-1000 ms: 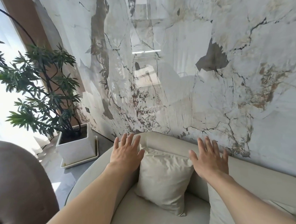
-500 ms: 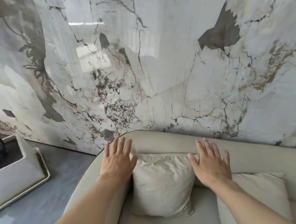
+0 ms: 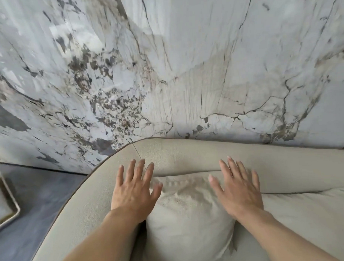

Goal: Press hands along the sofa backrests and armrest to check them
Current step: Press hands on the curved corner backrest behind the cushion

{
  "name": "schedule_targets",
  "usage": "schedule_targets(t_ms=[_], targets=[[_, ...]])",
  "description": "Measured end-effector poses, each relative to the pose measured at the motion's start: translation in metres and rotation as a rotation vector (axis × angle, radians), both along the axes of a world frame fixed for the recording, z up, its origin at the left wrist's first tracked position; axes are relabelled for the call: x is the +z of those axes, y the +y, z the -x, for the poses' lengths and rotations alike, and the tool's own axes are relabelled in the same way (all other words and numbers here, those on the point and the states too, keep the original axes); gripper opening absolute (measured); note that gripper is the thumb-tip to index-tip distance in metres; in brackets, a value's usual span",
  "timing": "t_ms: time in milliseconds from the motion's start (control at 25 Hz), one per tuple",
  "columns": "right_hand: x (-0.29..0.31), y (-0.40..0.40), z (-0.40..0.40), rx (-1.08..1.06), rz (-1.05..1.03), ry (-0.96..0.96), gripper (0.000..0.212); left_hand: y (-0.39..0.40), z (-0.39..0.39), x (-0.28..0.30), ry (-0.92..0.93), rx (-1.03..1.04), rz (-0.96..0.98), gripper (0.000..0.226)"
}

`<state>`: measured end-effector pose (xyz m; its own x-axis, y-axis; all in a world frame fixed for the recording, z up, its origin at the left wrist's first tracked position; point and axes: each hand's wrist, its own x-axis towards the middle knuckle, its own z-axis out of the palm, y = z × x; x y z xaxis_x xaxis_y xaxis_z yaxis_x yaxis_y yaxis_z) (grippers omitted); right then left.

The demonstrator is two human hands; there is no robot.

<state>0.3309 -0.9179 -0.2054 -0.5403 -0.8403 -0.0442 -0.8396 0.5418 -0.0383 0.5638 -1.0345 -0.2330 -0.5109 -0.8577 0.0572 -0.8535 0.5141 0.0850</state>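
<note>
Progress: both hands are on the sofa at its left corner, where the backrest curves into the armrest. Judged mid-check: this corner is under the palms now, while the backrest stretch running off to the right is untouched in this view. How much of the armrest toward the camera has been covered cannot be told.

Left hand: palm down, flat on the corner curve, fingers spread, thumb edge touching the cushion. Grip empty, nothing pinched.

Right hand: palm down, fingers spread, tips on the lower backrest, heel over the cushion's upper right. Grip empty too.

Both forearms reach forward, roughly parallel, cushion between them. The sofa stands against a marble wall; a tray sits on the floor, left.
</note>
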Motion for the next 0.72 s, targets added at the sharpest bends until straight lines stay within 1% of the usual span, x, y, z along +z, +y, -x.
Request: schedule_targets(t_ms=[120, 240, 440, 560, 720], targets=[[-0.05, -0.011, 0.011, 0.012, 0.003, -0.018, 0.076, -0.016, 0.02, -0.037, -0.016, -0.007, -0.003, 0.076], [-0.085, -0.023, 0.022, 0.007, 0.029, -0.038, 0.077, -0.03, 0.034, -0.065, -0.035, -0.011, 0.0, 0.076], [-0.111, -0.058, 0.044, 0.008, 0.097, -0.034, 0.076, -0.065, 0.056, -0.087, -0.022, -0.01, 0.03, 0.08], [-0.127, -0.078, 0.051, -0.032, 0.151, -0.004, 0.072, -0.078, 0.069, -0.096, -0.001, -0.022, 0.048, 0.077], [-0.168, -0.095, 0.049, -0.082, 0.289, 0.117, 0.075, -0.089, 0.076, -0.124, 0.001, -0.038, 0.119, 0.078]])
